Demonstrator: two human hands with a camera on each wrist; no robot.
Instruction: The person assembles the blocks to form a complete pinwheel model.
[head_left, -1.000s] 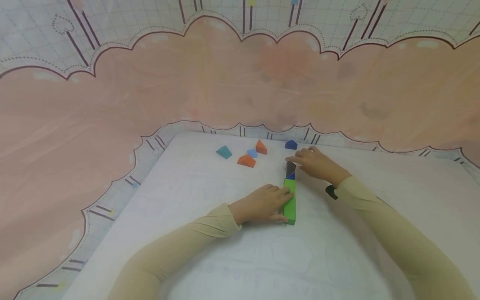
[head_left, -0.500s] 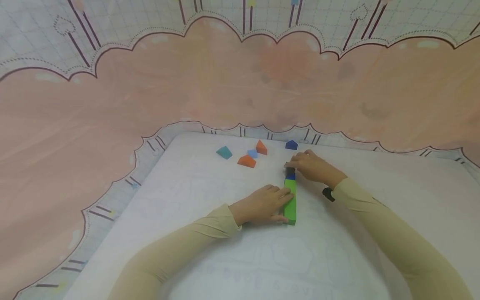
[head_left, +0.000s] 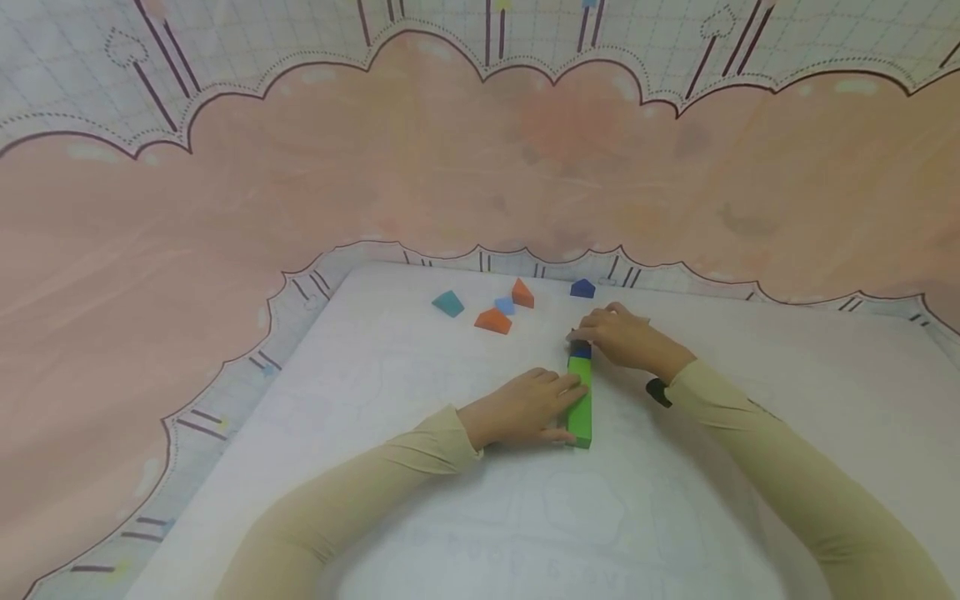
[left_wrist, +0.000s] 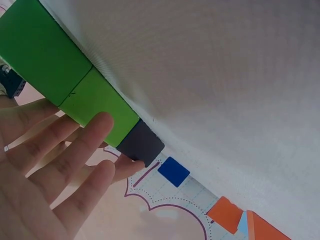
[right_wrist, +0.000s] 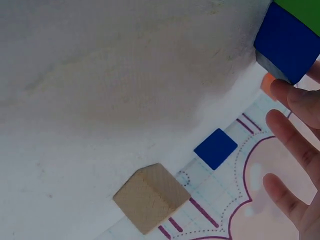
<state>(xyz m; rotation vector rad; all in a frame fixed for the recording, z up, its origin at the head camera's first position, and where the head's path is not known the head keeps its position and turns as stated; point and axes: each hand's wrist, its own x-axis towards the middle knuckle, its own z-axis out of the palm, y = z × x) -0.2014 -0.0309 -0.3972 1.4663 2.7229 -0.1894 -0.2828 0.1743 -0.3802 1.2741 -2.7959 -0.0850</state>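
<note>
Two green blocks (head_left: 581, 400), dark and light, lie end to end on the white tabletop. At their far end sit a blue block (right_wrist: 287, 42) and a dark grey block (left_wrist: 141, 142), in the same line. My left hand (head_left: 521, 408) rests on the green blocks, fingers fairly straight over their top and the thumb by the near end. My right hand (head_left: 626, 337) holds the dark grey block at the far end of the row, index finger bent across it. The right thumb is hidden in the head view.
Behind lie another blue block (head_left: 582, 288), two orange blocks (head_left: 492, 321), a light blue piece (head_left: 505, 307) and a teal block (head_left: 448, 303). A plain wooden block (right_wrist: 151, 197) sits beyond the right hand. A patterned cloth (head_left: 480, 167) hangs past the table's far edge.
My right hand has drawn in toward the green blocks, and the dark grey block has moved nearer with it, lining up with the row. The left hand has stayed in place.
</note>
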